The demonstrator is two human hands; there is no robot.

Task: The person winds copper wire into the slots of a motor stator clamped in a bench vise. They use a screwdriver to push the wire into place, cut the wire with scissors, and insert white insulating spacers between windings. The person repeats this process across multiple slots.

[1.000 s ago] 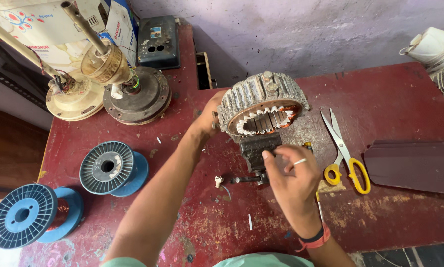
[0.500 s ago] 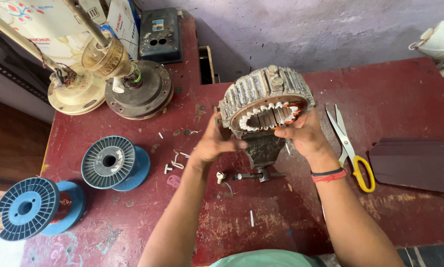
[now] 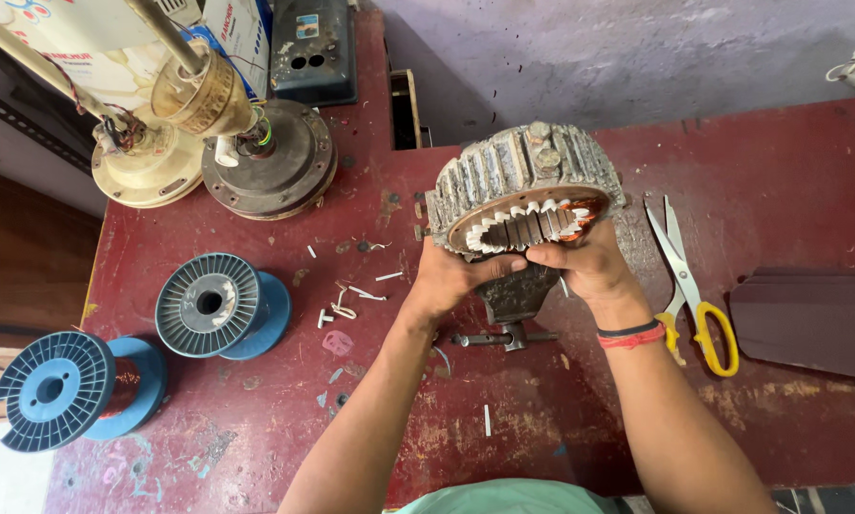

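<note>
1. Stator core [image 3: 523, 186] sits mid-bench, propped tilted on a small vise [image 3: 515, 297], so its slotted bore faces the person.
2. Left hand [image 3: 449, 276] has its fingers closed on the near-left rim; right hand [image 3: 585, 262] pinches the near-right rim; both steady it.
3. Scissors [image 3: 689, 286] lie just right; two wire spools [image 3: 208, 305] lie left.
</note>
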